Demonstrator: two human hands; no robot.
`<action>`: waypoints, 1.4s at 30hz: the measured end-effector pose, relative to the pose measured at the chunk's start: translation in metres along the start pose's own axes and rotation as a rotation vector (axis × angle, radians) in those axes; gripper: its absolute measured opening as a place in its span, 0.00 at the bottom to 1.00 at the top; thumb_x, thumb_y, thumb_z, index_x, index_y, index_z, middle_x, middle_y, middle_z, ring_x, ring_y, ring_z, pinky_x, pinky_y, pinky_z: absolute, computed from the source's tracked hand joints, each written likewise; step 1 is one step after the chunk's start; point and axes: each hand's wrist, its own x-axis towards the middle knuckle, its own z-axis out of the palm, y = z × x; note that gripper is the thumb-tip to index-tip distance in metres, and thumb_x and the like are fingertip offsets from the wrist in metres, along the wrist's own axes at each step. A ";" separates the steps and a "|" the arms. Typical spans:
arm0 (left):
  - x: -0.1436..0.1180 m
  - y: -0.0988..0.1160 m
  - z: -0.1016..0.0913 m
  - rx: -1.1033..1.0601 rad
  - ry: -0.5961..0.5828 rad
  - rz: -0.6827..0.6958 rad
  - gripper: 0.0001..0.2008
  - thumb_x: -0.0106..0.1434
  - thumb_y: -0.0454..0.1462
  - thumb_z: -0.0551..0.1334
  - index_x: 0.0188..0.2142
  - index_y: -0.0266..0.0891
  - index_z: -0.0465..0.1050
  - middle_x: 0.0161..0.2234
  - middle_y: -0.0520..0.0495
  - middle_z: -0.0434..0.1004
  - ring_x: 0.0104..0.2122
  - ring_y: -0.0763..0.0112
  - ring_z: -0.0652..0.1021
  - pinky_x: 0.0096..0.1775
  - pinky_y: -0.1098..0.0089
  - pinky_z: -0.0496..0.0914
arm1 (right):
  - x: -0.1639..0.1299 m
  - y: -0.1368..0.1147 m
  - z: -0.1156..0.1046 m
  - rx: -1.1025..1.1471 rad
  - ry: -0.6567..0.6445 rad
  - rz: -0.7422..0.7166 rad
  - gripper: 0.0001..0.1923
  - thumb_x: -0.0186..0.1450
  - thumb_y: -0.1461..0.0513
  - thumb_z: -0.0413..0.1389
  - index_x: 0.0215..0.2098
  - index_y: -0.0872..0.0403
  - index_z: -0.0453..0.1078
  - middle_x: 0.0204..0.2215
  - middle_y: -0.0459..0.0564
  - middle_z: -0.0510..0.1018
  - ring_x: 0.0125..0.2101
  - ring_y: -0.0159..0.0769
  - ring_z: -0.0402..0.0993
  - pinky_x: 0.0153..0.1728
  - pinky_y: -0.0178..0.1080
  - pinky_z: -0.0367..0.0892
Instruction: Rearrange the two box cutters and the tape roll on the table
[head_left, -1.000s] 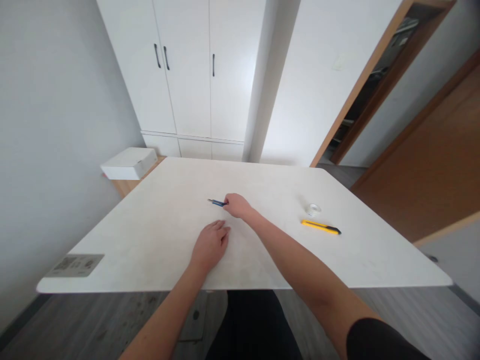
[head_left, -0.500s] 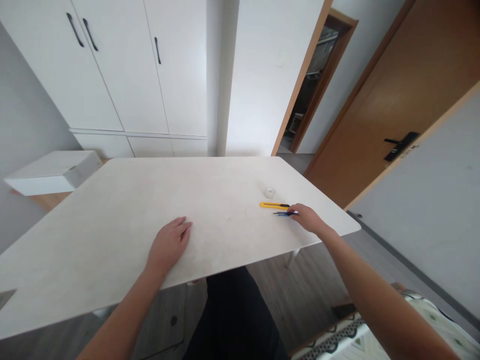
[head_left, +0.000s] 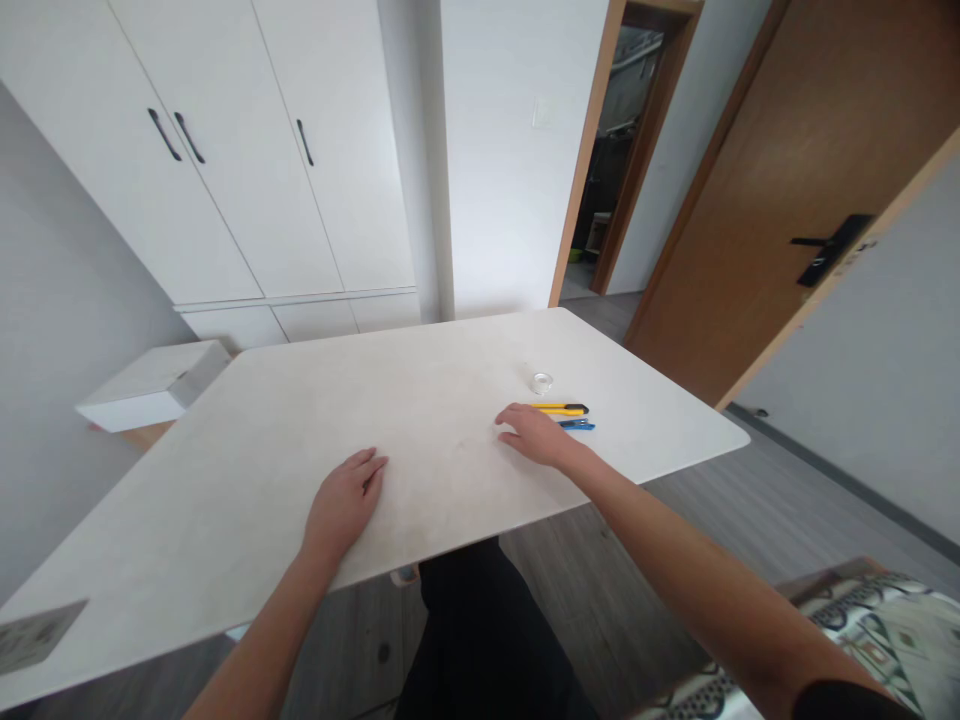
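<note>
The right hand [head_left: 534,435] is loosely open and hides one end of the blue-handled tool [head_left: 576,427], which lies beside the yellow utility knife [head_left: 561,409], toward the desk's [head_left: 337,390] right edge. The left hand [head_left: 346,505] rests open near the front edge.

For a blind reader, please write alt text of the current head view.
The right hand is over a white table, partly hiding a yellow cutter and blue tool. A small pale ring lies beyond them; the left hand rests apart.

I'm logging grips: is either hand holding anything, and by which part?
Nothing appears held: left hand on the table, right hand open beside the blue tool.
</note>
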 end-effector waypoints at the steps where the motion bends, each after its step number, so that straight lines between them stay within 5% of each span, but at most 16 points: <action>1: 0.000 0.000 0.000 -0.004 -0.001 -0.002 0.22 0.69 0.44 0.50 0.49 0.39 0.78 0.55 0.42 0.76 0.55 0.62 0.75 0.59 0.59 0.67 | 0.009 -0.012 0.010 0.032 -0.007 -0.059 0.12 0.67 0.60 0.57 0.48 0.54 0.73 0.48 0.55 0.77 0.49 0.42 0.72 0.51 0.42 0.64; 5: -0.001 -0.004 0.003 -0.016 0.012 -0.015 0.21 0.69 0.46 0.50 0.48 0.41 0.79 0.55 0.45 0.76 0.55 0.61 0.75 0.59 0.59 0.68 | 0.032 -0.041 0.050 0.044 0.060 -0.169 0.21 0.67 0.51 0.57 0.53 0.54 0.70 0.53 0.58 0.73 0.54 0.45 0.68 0.55 0.46 0.60; 9: -0.002 -0.007 0.005 -0.014 0.018 -0.011 0.22 0.68 0.47 0.51 0.48 0.42 0.79 0.55 0.45 0.76 0.54 0.60 0.76 0.59 0.59 0.68 | 0.030 -0.044 0.070 0.001 0.152 -0.166 0.24 0.69 0.48 0.53 0.56 0.52 0.67 0.58 0.58 0.69 0.59 0.46 0.62 0.60 0.49 0.53; 42: 0.004 0.001 0.001 -0.002 0.024 -0.030 0.22 0.66 0.46 0.51 0.47 0.43 0.80 0.52 0.46 0.78 0.52 0.60 0.77 0.57 0.60 0.69 | 0.027 -0.044 0.065 -0.019 0.149 -0.162 0.23 0.69 0.49 0.53 0.55 0.53 0.69 0.58 0.58 0.70 0.58 0.44 0.63 0.59 0.47 0.54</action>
